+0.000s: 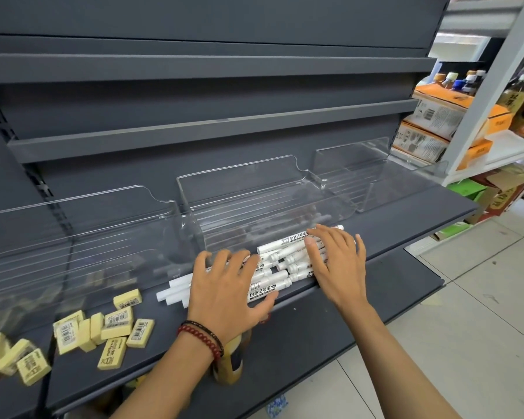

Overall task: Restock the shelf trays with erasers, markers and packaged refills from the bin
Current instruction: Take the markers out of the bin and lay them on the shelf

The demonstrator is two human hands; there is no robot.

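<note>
Yellow erasers [115, 325] lie scattered in the left clear tray [73, 213], facing every which way. The left hand [224, 285] (red beads at the wrist) lies palm down with its fingers straight and spread, pressing on the pile of white markers [280, 261] and gripping none. The markers lie at the front of the middle tray [239, 182], their long axes running along the shelf [315, 322], plain ends jutting left. The right hand [336, 261] rests flat on the pile's right end, fingers splayed and relaxed.
</note>
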